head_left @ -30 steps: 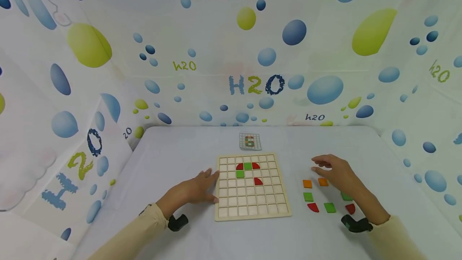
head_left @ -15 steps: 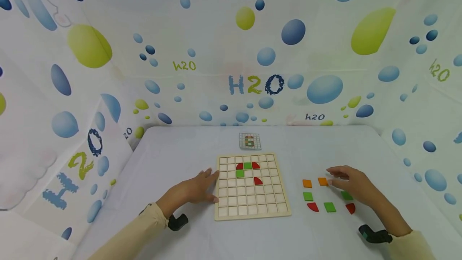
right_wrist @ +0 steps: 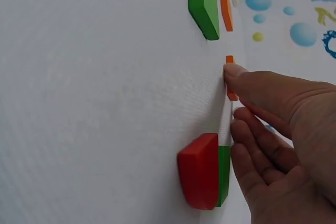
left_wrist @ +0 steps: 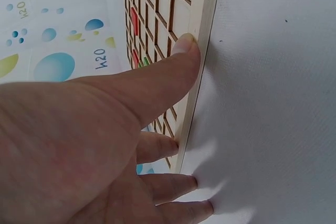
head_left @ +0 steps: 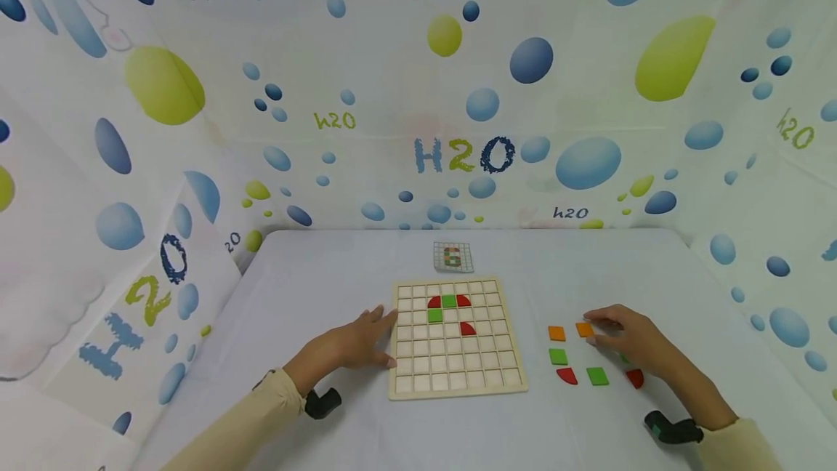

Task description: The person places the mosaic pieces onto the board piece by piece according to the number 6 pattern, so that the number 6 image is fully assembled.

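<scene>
A wooden grid board (head_left: 442, 365) lies on the white table, with several red and green pieces in its cells. My left hand (head_left: 356, 342) rests at its left edge, fingers spread; in the left wrist view the thumb (left_wrist: 181, 59) presses the rim. My right hand (head_left: 631, 340) is over the loose pieces to the right. Its thumb and index finger pinch an orange square tile (head_left: 581, 330) at the table surface. The right wrist view shows the thumb against that orange tile (right_wrist: 232, 97), the other fingers bent beside it.
Around the right hand lie another orange tile (head_left: 556, 333), green squares (head_left: 598, 376) and red quarter-circles (head_left: 567, 376). A small pattern card (head_left: 453, 258) with a gridded figure lies behind the board. A printed cloth backdrop (head_left: 392, 78) rises beyond the table's far edge.
My right hand has drawn back to the right, then come down onto the orange tile and closed thumb and index finger around it. The left hand and board have stayed put.
</scene>
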Tool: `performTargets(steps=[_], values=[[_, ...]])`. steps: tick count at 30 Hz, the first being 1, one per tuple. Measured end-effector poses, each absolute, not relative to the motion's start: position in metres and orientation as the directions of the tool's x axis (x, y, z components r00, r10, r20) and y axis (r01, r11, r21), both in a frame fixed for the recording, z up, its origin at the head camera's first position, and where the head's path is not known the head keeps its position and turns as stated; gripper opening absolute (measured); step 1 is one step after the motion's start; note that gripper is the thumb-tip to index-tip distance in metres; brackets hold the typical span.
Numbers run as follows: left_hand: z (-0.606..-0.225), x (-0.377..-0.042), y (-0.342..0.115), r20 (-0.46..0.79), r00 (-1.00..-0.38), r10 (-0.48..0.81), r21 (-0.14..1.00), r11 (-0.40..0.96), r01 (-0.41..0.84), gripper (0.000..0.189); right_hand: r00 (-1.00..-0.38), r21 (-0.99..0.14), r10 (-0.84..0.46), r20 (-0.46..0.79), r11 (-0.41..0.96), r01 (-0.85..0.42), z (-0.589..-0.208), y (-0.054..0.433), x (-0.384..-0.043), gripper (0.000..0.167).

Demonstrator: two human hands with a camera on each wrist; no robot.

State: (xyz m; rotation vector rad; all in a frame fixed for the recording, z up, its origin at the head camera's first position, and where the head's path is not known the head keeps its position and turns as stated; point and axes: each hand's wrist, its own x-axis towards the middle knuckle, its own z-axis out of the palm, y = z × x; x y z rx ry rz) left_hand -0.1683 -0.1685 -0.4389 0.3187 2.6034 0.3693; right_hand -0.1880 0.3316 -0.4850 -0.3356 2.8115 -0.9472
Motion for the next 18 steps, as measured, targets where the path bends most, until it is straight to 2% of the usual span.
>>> performTargets(steps=[10, 18], values=[[-0.4379, -0.1673, -0.1682, -0.433, -0.856, 0.283, 0.314, 0.937, 0.151, 0.095, -0.964, -0.611, -0.263, -0.035, 0.769, -0.188, -0.4882, 0.3290, -0.1865, 0.034], [-0.4385, -0.1686, -0.1672, -0.428, -0.856, 0.291, 0.308, 0.937, 0.164, 0.094, -0.963, -0.608, -0.268, -0.029, 0.769, -0.196, -0.4899, 0.3301, -0.1870, 0.030]])
